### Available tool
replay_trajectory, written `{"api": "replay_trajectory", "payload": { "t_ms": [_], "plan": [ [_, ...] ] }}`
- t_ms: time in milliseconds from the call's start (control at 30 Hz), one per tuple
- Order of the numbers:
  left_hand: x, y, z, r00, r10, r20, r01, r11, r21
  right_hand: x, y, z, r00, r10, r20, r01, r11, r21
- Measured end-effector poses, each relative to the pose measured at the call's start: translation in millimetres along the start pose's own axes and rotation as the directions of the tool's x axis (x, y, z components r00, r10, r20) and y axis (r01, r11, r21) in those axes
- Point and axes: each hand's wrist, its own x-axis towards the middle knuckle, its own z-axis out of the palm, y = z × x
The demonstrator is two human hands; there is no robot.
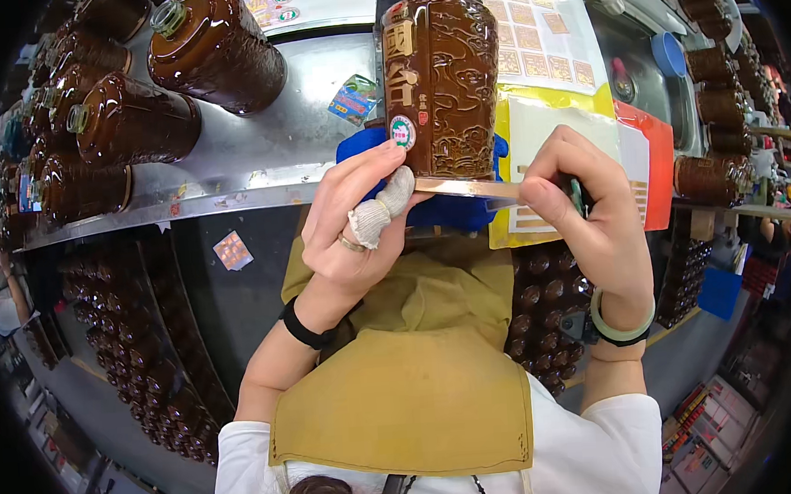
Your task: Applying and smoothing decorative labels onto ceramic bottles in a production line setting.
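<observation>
Across the metal bench (311,57) in the head view, a brown bottle (454,89) lies on a blue support (452,212), neck pointing away. Looks like the step in hand is running a shiny tape strip (469,188) along its base edge. Left hand (348,218), with a white finger cover (380,213) on, has fingertips against the bottle's lower left side; can't tell if it's truly gripping or just steadying. Right hand (588,208) has thumb and forefinger pinched together on the strip's far end, pulled pretty straight. Next move probably calls for keeping that tension while pressing it down evenly, imo, or it'll crease.
</observation>
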Motion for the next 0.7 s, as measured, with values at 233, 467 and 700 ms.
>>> {"api": "replay_trajectory", "payload": {
  "t_ms": [233, 467, 700],
  "plan": [
    [-11, -11, 2, 0.997, 0.062, 0.038, -0.064, 0.997, 0.048, -1, 25, 1, 0.999, 0.036, 0.010, -0.035, 0.999, -0.019],
    [-8, 11, 16, 0.998, 0.061, -0.006, -0.058, 0.978, 0.202, 0, 29, 7, 0.998, 0.070, -0.007, -0.070, 0.997, -0.011],
    [-4, -2, 6, 0.996, -0.093, 0.002, 0.093, 0.992, -0.083, 2, 27, 13, 1.000, 0.019, 0.009, -0.020, 0.996, 0.086]
  ]
}}
